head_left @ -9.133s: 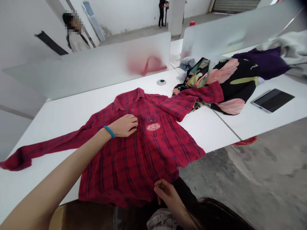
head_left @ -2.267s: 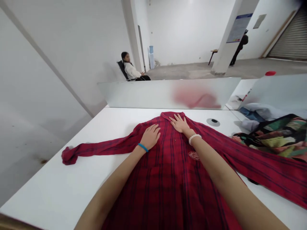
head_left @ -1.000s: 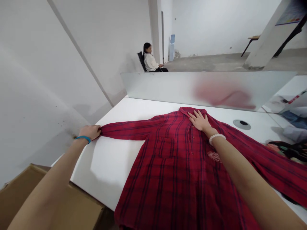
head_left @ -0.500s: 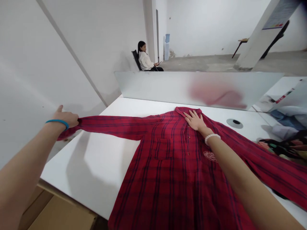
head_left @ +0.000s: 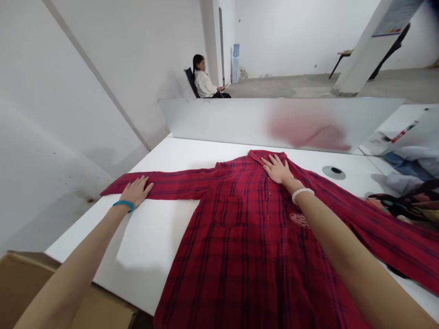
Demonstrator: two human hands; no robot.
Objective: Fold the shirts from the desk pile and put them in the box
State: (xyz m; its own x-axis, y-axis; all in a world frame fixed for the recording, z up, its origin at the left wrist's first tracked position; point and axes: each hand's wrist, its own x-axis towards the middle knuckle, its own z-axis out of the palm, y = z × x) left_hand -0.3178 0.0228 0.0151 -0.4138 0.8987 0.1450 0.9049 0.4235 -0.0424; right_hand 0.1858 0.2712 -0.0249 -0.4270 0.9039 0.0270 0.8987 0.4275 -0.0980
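A red plaid shirt [head_left: 226, 256] with dark stripes lies spread on the white table [head_left: 144, 237], its collar toward the far side. It has a chest pocket and a pale round print on the front. My left hand [head_left: 136, 189], with a blue band at the wrist, rests flat on the sleeve at the left, fingers spread. The cuff end of that sleeve lies at the table's left edge. Just below the collar, my right hand [head_left: 278, 171] presses flat with fingers apart; a white bead bracelet circles that wrist. The other sleeve stretches to the right, partly behind my right forearm.
A frosted divider [head_left: 219, 121] stands along the table's back edge, with a blurred red shape behind it. At the right are a round cable hole [head_left: 334, 172] and piled clothes [head_left: 408, 196]. Cardboard boxes [head_left: 103, 308] stand below left. Beyond the divider, a person [head_left: 205, 84] sits.
My left hand has let go of the sleeve end and moved right, onto the sleeve, opening flat. The sleeve end has come down on the table. My right hand stays near the collar.
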